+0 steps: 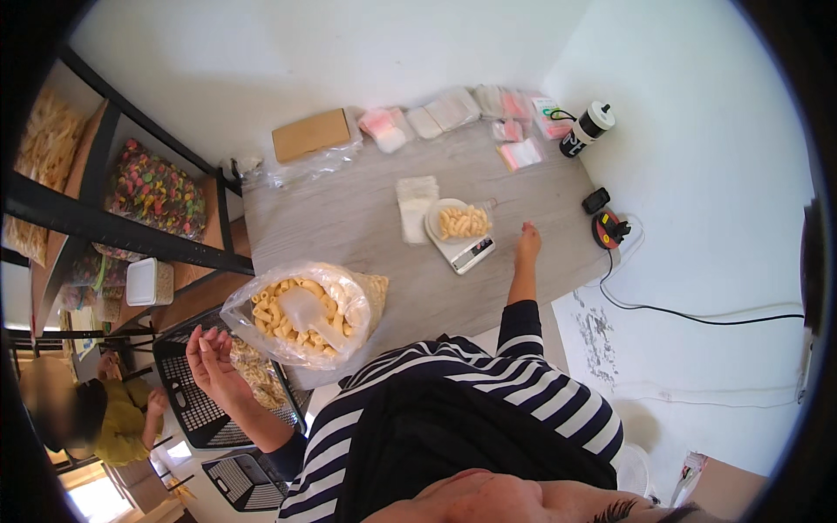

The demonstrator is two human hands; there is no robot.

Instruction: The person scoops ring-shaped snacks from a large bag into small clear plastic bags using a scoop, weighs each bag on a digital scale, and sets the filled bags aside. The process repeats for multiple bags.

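My left hand [212, 364] is raised palm-up at the lower left of an open clear bag [357, 305] of tubular snacks [272, 321], its fingers loosely bent and apart, holding nothing. A translucent scoop-like piece [305, 309] lies among the snacks. My right hand [527, 242] is at the table, right of a white scale [462, 254]; its fingers are too foreshortened to tell if open or closed. A small clear bag of pale snacks [462, 222] sits on the scale, beside a stack of white bags [416, 209].
Packets [445, 112], a cardboard piece [309, 135], a bottle [584, 129] and a power strip [610, 228] with cords line the table's [349, 218] edges. Shelves [96, 218] with bagged goods stand left, black crates [183, 401] below. Another person [122, 423] is at the lower left.
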